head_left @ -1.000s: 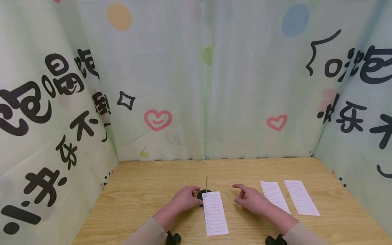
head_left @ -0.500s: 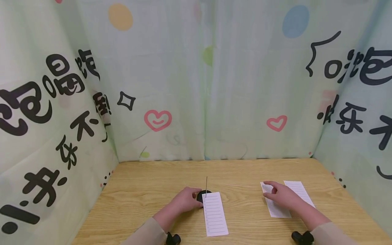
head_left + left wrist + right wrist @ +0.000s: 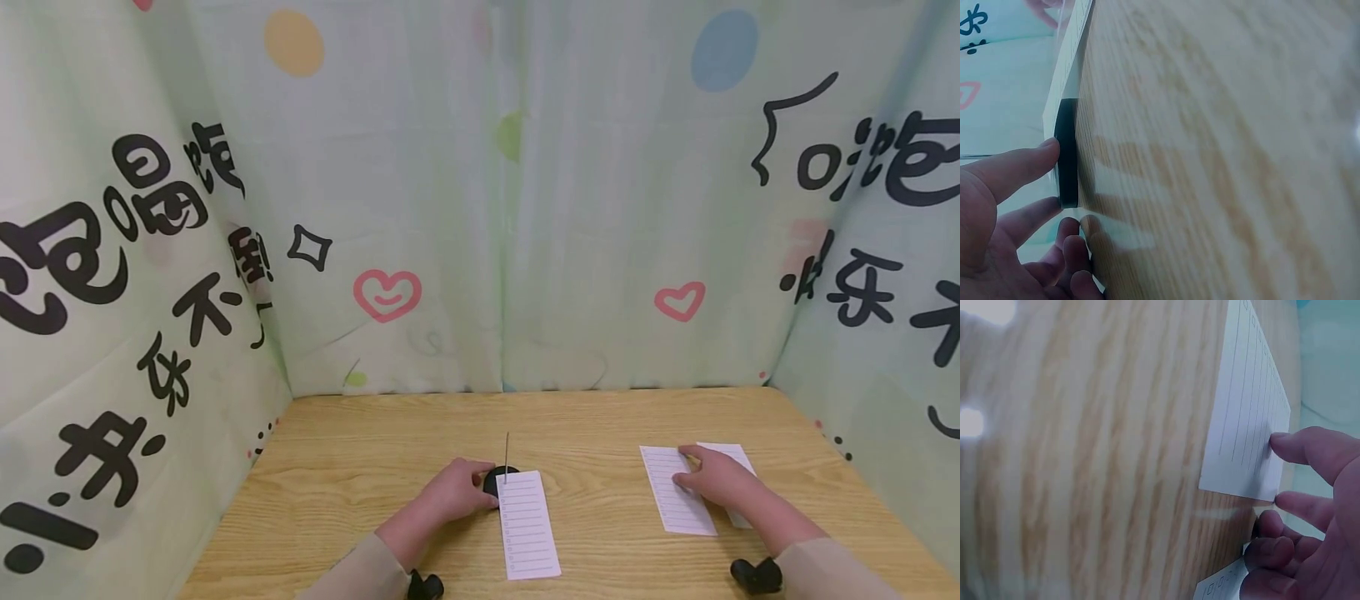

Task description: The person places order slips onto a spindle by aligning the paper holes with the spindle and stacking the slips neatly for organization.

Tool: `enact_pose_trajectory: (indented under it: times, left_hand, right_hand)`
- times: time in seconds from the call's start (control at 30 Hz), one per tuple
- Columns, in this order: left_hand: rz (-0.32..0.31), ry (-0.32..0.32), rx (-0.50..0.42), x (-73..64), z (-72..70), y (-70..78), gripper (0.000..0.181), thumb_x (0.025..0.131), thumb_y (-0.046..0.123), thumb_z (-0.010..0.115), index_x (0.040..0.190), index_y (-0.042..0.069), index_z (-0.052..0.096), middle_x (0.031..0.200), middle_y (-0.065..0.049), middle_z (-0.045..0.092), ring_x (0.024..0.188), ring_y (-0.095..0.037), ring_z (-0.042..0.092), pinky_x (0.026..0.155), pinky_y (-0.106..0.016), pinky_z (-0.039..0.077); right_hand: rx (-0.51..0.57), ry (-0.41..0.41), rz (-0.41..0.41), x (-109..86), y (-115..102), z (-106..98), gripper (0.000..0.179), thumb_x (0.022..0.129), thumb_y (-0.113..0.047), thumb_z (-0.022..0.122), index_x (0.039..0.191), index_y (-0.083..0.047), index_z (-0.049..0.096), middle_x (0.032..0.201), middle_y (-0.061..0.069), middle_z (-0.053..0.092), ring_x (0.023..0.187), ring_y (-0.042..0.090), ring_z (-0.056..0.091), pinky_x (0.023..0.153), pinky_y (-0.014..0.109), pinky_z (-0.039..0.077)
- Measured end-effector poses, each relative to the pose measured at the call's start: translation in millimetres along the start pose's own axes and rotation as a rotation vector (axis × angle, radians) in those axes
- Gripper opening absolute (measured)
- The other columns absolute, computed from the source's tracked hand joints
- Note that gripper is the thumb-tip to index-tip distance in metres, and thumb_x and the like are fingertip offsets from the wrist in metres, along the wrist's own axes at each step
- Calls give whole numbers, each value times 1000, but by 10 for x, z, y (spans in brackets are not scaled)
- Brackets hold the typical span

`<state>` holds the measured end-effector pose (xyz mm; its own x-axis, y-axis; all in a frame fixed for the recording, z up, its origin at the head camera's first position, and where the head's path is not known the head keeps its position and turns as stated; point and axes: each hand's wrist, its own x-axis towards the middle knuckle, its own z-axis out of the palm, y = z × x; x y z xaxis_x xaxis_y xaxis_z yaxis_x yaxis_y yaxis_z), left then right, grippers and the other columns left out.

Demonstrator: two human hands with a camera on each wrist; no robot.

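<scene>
Your left hand (image 3: 453,490) pinches the black base (image 3: 491,483) at its rim between thumb and forefinger; a thin pin (image 3: 507,450) stands above it, at the corner of a lined slip (image 3: 528,529). Toward the right edge of the worktop (image 3: 360,437), your right hand (image 3: 716,479) touches a paper slip (image 3: 670,496), thumb and forefinger apart, the latter at its corner. It should be light, slippery and easily creased: hold that corner gently.

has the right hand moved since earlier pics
Yes, rightward: against the rightmost pink heart in the head view, the right hand has passed from lower left to lower right.
</scene>
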<state>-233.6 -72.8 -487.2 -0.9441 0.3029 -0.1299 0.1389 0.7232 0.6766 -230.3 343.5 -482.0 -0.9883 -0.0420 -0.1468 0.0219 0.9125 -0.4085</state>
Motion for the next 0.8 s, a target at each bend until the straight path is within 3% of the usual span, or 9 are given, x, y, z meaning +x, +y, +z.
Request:
enact_pose_trajectory:
  times: [0.37,0.53,0.8]
  left_hand:
    - [15,-7,-6,-14,-8,10,55,81,18,82,132,10,65,108,-15,61,97,-28,57,89,-50,47]
    - [15,-8,-14,-10,-8,13,56,80,19,83,132,10,64,109,-15,61,98,-28,57,90,-51,47]
    - [16,-10,-10,2,8,-15,55,81,19,82,132,10,64,110,-16,61,100,-29,58,91,-51,47]
  right_hand:
    - [-51,-27,33,0,-64,-15,60,90,-33,70,130,8,54,129,40,49,120,57,45,95,64,38]
    - [-25,-7,37,-13,-102,-19,55,90,-27,71,128,9,53,114,33,58,101,42,57,87,58,45]
    - [45,17,48,-52,-113,12,47,91,-12,62,129,11,47,97,21,58,79,26,53,72,43,45]
